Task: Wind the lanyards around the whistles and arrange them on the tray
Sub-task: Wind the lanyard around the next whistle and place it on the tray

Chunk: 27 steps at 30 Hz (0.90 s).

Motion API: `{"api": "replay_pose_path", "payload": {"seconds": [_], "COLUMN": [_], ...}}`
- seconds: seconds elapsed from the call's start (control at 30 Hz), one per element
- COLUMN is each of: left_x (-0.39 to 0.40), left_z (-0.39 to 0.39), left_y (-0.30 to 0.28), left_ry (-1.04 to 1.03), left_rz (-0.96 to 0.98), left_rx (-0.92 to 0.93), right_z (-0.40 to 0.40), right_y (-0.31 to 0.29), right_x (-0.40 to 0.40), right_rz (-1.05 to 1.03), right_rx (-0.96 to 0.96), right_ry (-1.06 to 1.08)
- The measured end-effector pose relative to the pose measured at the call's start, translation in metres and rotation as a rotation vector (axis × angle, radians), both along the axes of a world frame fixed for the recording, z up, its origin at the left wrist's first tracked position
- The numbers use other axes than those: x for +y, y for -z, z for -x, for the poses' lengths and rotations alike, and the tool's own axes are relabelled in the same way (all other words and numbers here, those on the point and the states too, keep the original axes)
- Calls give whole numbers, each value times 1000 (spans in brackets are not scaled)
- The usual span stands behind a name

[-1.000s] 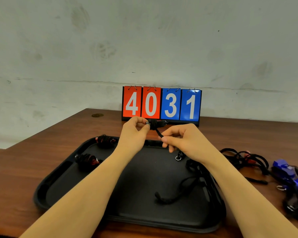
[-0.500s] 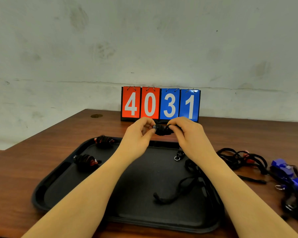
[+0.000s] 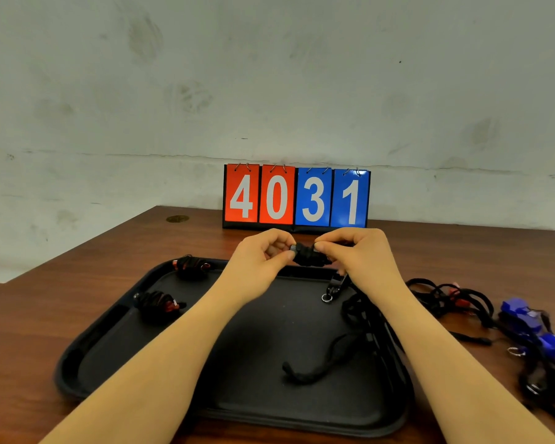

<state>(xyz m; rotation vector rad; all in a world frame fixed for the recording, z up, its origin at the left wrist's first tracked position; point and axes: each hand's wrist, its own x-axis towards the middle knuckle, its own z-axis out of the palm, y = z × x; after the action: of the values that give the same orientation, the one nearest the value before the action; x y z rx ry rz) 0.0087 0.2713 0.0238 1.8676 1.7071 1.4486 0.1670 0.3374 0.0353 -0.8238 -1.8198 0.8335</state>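
Note:
Above the far edge of the black tray (image 3: 116, 341) I hold a black whistle (image 3: 306, 255) wrapped in its black lanyard. My left hand (image 3: 263, 261) pinches its left end. My right hand (image 3: 359, 254) pinches the lanyard at its right side. Two wound whistles with red showing lie on the tray: one (image 3: 191, 266) at the far left corner, one (image 3: 157, 304) nearer on the left. A loose black lanyard (image 3: 330, 357) with a clip and ring (image 3: 330, 291) sprawls over the tray's right part.
A flip scoreboard (image 3: 296, 197) reading 4031 stands at the back of the brown table (image 3: 29, 315). To the right of the tray lies a tangle of black lanyards with red whistles (image 3: 452, 298) and blue whistles (image 3: 532, 325).
My right hand rose from below the whistle, where it pulled the lanyard taut, up to the whistle's right side. The lanyard now lies wound on the whistle.

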Motion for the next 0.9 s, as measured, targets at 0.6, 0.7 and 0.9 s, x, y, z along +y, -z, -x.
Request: {"api": "replay_pose_path", "payload": {"seconds": [0.6,0.7,0.9], "left_x": [0,1,1], "left_z": [-2,-3,-5], "left_y": [-1,-2,-3], "left_ry": [251,269,285], "left_rz": [15,-14,-32], "left_rx": [-549,-636,-677], "right_z": [-3,-2,1], "right_y": [-5,-3,-2], "right_x": [0,-2,-3], "right_rz": [338,311,259], "right_rx": [337,389,362], "right_ry": [-303,-367,-390]}}
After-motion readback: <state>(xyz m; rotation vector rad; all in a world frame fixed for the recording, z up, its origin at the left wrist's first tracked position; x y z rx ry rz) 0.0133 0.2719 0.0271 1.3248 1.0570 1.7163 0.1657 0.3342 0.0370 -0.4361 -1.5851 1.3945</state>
